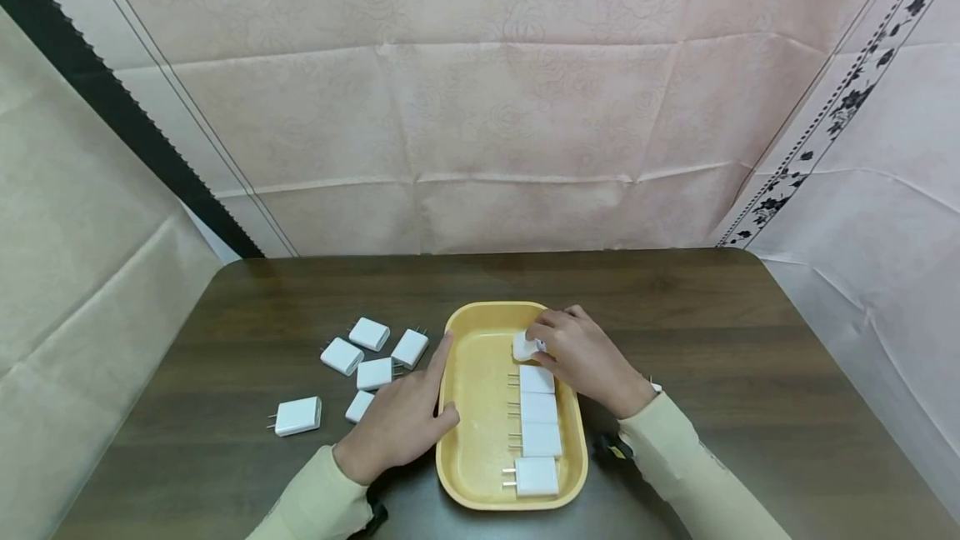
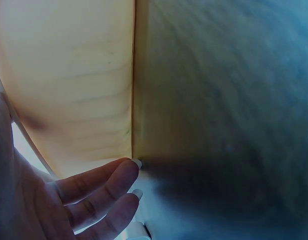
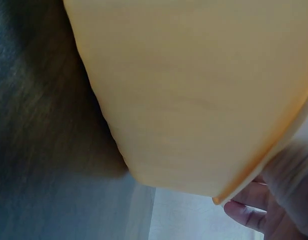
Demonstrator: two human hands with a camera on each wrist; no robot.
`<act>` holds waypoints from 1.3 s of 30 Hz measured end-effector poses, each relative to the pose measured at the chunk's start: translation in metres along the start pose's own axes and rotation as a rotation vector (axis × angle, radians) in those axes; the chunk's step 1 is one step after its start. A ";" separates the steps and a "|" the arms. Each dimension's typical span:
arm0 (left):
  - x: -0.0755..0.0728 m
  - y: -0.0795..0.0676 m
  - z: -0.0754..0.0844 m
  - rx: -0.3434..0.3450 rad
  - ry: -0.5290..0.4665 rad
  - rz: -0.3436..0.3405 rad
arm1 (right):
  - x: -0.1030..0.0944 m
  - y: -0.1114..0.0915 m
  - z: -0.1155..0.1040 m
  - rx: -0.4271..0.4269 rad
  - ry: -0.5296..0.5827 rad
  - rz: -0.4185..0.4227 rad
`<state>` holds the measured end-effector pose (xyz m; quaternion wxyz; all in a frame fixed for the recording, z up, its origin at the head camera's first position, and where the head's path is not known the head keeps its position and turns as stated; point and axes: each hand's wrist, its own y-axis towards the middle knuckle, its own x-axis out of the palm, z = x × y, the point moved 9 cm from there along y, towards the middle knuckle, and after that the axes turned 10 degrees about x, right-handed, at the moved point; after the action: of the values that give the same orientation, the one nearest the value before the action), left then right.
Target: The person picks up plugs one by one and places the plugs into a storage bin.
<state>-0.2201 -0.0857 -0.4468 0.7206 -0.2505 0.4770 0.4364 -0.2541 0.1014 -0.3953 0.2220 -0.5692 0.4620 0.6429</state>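
Observation:
In the head view, a yellow tray (image 1: 474, 486) lies on the table with a column of white charger plugs (image 1: 538, 407) along its right half, prongs pointing left. Over the tray's upper right, my right hand (image 1: 588, 361) pinches another white charger plug (image 1: 522, 347) near the top of that column. My left hand (image 1: 401, 419) rests at the tray's left rim, index finger extended along it and thumb reaching over it. The left wrist view shows its other fingers (image 2: 101, 200) fairly straight beside the tray's outer wall. The tray wall hides most of the right hand in the right wrist view.
Several loose white charger plugs (image 1: 369, 334) lie on the brown wooden table (image 1: 247, 340) left of the tray; the left hand partly covers one (image 1: 359, 407). One plug (image 1: 297, 417) lies farther left, apart. Pale cloth (image 1: 525, 123) hangs behind the table.

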 end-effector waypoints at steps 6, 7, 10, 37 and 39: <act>0.000 0.000 0.000 0.005 0.004 0.009 | 0.002 0.001 -0.001 0.015 -0.013 -0.023; 0.000 0.000 0.000 0.006 0.005 0.009 | 0.002 0.001 -0.001 0.017 -0.018 -0.026; 0.000 0.000 0.000 0.006 0.002 0.005 | 0.003 0.002 -0.001 0.022 -0.025 -0.038; 0.000 0.000 0.001 0.005 -0.010 -0.005 | 0.012 0.005 -0.001 0.073 -0.041 -0.151; 0.000 0.000 0.001 0.003 -0.007 -0.005 | 0.013 0.005 -0.001 0.077 -0.046 -0.166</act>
<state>-0.2198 -0.0851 -0.4468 0.7239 -0.2490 0.4744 0.4346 -0.2614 0.0951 -0.4055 0.3067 -0.5816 0.4324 0.6170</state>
